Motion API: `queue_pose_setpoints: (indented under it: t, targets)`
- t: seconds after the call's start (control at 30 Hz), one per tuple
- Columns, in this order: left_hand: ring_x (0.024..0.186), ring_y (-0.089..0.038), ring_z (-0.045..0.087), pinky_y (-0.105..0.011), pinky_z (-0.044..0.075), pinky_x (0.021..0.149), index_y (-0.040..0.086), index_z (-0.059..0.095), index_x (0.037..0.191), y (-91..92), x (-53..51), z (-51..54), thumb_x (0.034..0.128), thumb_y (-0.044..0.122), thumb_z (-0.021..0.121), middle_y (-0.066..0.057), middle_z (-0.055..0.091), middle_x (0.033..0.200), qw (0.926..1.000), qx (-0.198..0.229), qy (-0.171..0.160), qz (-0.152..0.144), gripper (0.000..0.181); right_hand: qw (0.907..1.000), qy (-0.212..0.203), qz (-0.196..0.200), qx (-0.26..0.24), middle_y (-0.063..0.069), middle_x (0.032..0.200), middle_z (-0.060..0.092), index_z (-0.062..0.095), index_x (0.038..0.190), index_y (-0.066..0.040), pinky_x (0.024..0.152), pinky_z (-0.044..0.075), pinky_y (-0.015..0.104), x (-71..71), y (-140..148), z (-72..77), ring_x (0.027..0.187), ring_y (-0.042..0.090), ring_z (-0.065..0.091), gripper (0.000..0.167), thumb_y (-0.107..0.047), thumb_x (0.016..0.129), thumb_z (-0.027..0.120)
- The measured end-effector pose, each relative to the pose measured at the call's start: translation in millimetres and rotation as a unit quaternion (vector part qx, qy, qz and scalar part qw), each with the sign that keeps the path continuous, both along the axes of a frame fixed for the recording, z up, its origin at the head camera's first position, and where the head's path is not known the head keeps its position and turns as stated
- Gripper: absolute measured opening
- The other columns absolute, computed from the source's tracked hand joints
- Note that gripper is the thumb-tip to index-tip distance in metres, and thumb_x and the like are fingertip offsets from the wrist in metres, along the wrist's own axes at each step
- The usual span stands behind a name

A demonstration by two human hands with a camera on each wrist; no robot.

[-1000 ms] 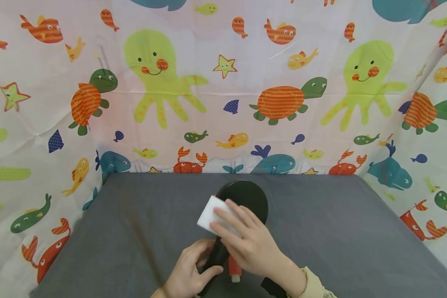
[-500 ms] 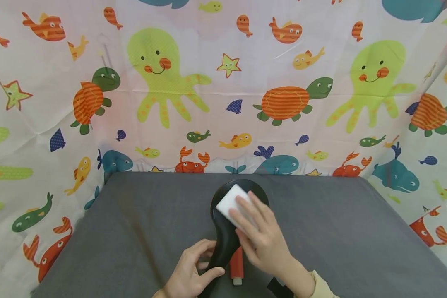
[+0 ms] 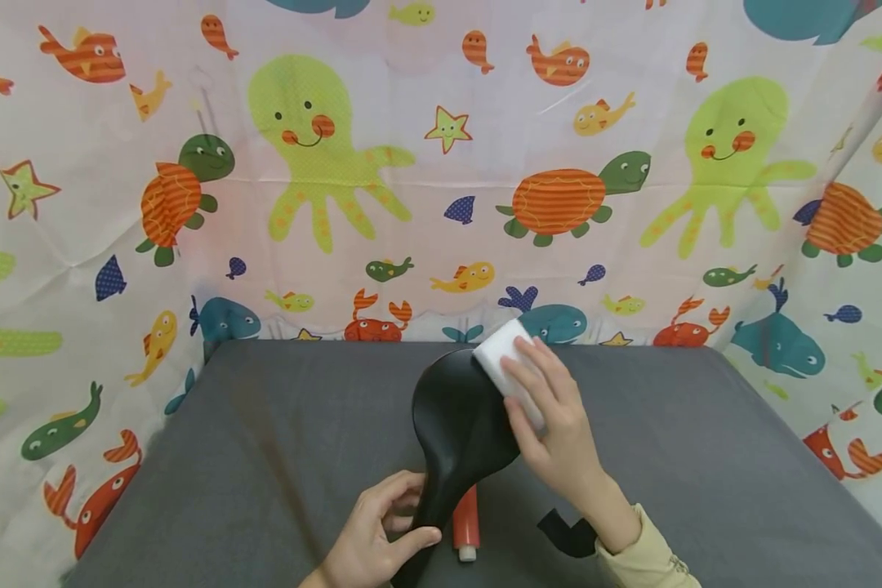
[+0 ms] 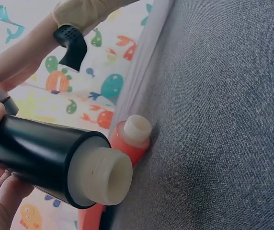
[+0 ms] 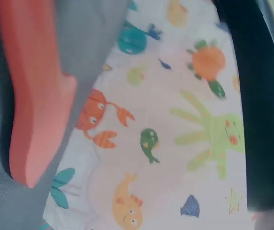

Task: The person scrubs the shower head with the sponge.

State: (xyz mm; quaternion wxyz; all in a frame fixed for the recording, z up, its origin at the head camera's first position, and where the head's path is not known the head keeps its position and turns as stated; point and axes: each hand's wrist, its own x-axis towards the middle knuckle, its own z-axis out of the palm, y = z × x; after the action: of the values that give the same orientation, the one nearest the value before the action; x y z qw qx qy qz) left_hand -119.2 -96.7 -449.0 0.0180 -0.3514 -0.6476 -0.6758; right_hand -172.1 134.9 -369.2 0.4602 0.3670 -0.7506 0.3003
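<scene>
Your left fingers (image 3: 391, 488) grip a smooth, round-headed black spoon (image 3: 452, 416); your right fingers (image 3: 534, 384) hold a white, blocky sponge (image 3: 501, 349) at its rim.

The left hand (image 3: 376, 529) grips a smooth black round-headed utensil (image 3: 453, 412) by its handle. The right hand (image 3: 559, 437) holds a white rectangular block (image 3: 501, 355) at the utensil's rim.

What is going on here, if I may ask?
A person's left hand holds a black round-headed tool by its handle. Their right hand grips a white block at the edge of the tool's head; whether they touch is hard to tell. A red thing with a white tip lies on the grey table, partly behind the tool.
</scene>
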Motion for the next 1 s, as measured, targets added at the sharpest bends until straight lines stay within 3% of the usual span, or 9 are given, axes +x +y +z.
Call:
queue_pose_setpoints:
  t: [0.07,0.13,0.33,0.47,0.57,0.7,0.83,0.9,1.0]
  targets:
    - [0.094,-0.021,0.063,-0.036,0.055,0.071,-0.004,0.052,0.121,0.2,0.5,0.6,0.084,-0.001,0.065,-0.022,0.057,0.107,1.0,0.006,-0.002,-0.005,0.04,0.9994,-0.022,-0.012,-0.022,0.018,0.133,0.047,0.059,0.121,-0.003,0.105,0.031,0.038,0.1,3,-1.6,0.126,0.038,0.038,0.039,-0.03,0.096,0.047]
    - [0.094,-0.021,0.064,-0.037,0.055,0.07,-0.004,0.052,0.121,0.2,-0.2,0.3,0.0845,-0.002,0.064,-0.021,0.057,0.108,0.9997,0.018,-0.013,-0.012,0.038,0.9997,-0.014,-0.008,-0.016,0.019,0.132,0.048,0.059,0.12,-0.002,0.105,0.03,0.04,5.1,-1,-8.6,0.125,0.04,0.038,0.038,-0.029,0.096,0.047]
    - [0.1,-0.021,0.061,-0.036,0.054,0.075,-0.011,0.047,0.123,-1.7,-4.7,-0.5,0.0872,-0.008,0.056,-0.016,0.057,0.116,0.9946,0.073,-0.051,-0.053,0.037,0.9908,0.053,0.059,0.11,0.021,0.128,0.051,0.06,0.119,-0.002,0.102,0.032,0.041,33.2,-26,-34.3,0.12,0.043,0.042,0.032,-0.02,0.096,0.047]
    - [0.104,-0.023,0.059,-0.032,0.05,0.084,-0.013,0.042,0.126,-3.8,-5.3,1.0,0.0902,-0.008,0.05,-0.016,0.056,0.12,0.9868,0.095,-0.099,-0.087,0.038,0.9828,0.042,0.084,0.159,0.018,0.131,0.05,0.059,0.122,-0.005,0.1,0.034,0.04,38.7,-29,-35.0,0.123,0.039,0.042,0.032,-0.021,0.097,0.047]
    - [0.101,-0.027,0.06,-0.035,0.05,0.084,-0.015,0.041,0.126,-4.8,-4.4,2.8,0.092,-0.007,0.047,-0.02,0.056,0.116,0.9794,0.109,-0.132,-0.107,0.035,0.9891,0.03,0.062,0.13,0.018,0.131,0.049,0.059,0.122,-0.005,0.102,0.032,0.04,27.6,-21,-27.1,0.123,0.04,0.04,0.034,-0.023,0.096,0.046]
    - [0.097,-0.031,0.062,-0.04,0.05,0.084,-0.016,0.042,0.124,-4.8,-2.9,4.6,0.0927,-0.007,0.045,-0.018,0.057,0.111,0.972,0.124,-0.156,-0.125,0.033,0.9983,-0.023,0.047,0.024,0.022,0.131,0.047,0.058,0.121,-0.001,0.105,0.031,0.032,8.9,-9,-18.4,0.123,0.042,0.039,0.036,-0.026,0.096,0.047]
    - [0.096,-0.033,0.062,-0.041,0.05,0.084,-0.015,0.042,0.125,-4.1,-2.0,5.3,0.0927,-0.008,0.043,-0.016,0.057,0.11,0.966,0.135,-0.168,-0.142,0.033,0.9957,-0.053,0.052,-0.056,0.028,0.129,0.044,0.055,0.119,0.004,0.097,0.038,0.02,14.4,-12,-11.1,0.12,0.042,0.041,0.038,-0.025,0.096,0.05]
    - [0.096,-0.031,0.063,-0.039,0.051,0.083,-0.015,0.042,0.126,-4.1,-2.1,5.8,0.0933,-0.008,0.042,-0.019,0.057,0.111,0.9637,0.144,-0.167,-0.151,0.033,0.9964,-0.024,0.062,-0.054,0.031,0.126,0.043,0.056,0.117,0.006,0.097,0.038,0.022,19.8,-18,-15.0,0.119,0.044,0.041,0.034,-0.02,0.095,0.051]
    - [0.096,-0.028,0.063,-0.035,0.052,0.08,-0.014,0.041,0.127,-4.7,-3.7,5.9,0.095,-0.007,0.037,-0.021,0.058,0.113,0.9572,0.163,-0.167,-0.172,0.033,0.9964,0.046,0.071,0.0,0.03,0.123,0.045,0.059,0.115,0.002,0.102,0.036,0.03,23.9,-25,-29.4,0.119,0.045,0.04,0.029,-0.016,0.094,0.05]
